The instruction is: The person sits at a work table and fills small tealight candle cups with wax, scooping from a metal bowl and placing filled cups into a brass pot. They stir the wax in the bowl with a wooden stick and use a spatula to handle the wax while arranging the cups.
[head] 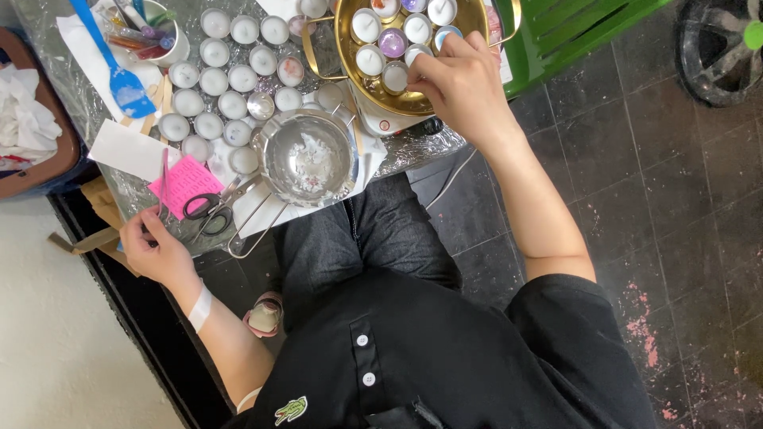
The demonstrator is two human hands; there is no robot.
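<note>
Perhaps gripping — right hand, tealight.

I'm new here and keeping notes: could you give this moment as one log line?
left hand: grips thin stick by pink card | right hand: fingertips on tealight cup in gold pan | steel bowl: between
</note>
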